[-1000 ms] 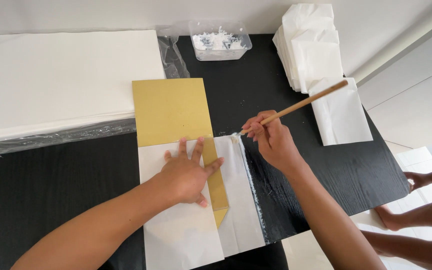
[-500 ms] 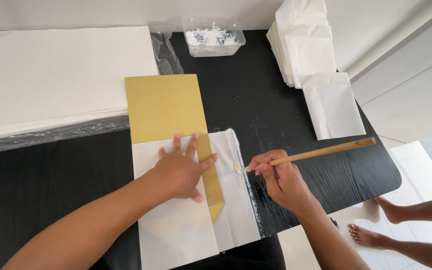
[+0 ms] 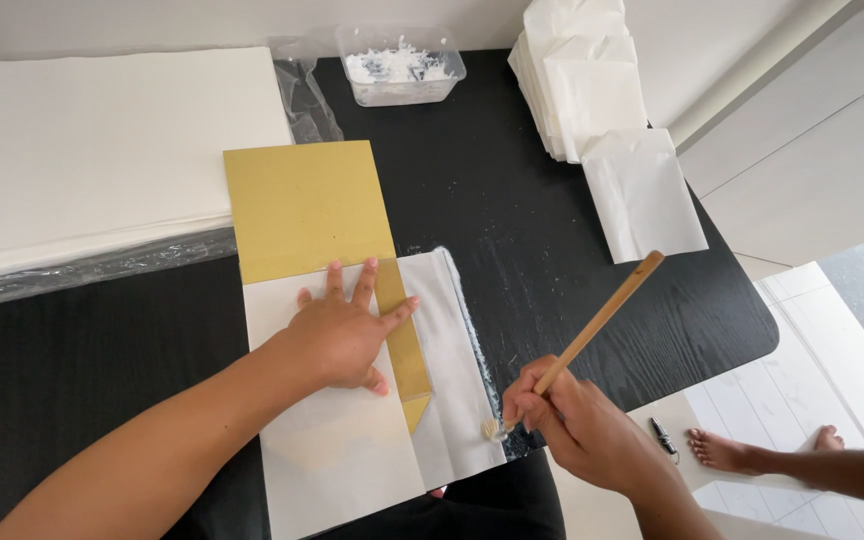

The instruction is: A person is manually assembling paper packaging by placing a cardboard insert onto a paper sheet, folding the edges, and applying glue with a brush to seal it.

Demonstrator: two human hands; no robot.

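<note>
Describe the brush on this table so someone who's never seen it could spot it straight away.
Start at the black table and find the white paper sheet at its near edge, pinned flat by the left hand. At the sheet's right edge the right hand grips the brush. It is the only long wooden stick there, its pale bristles touching the paper.

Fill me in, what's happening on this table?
A person's left hand presses flat on a white sheet overlapping a gold sheet on the black table. The right hand grips a wooden-handled brush, bristles touching the white sheet's right edge near the bottom. A clear tub of white paste sits beyond.
</note>
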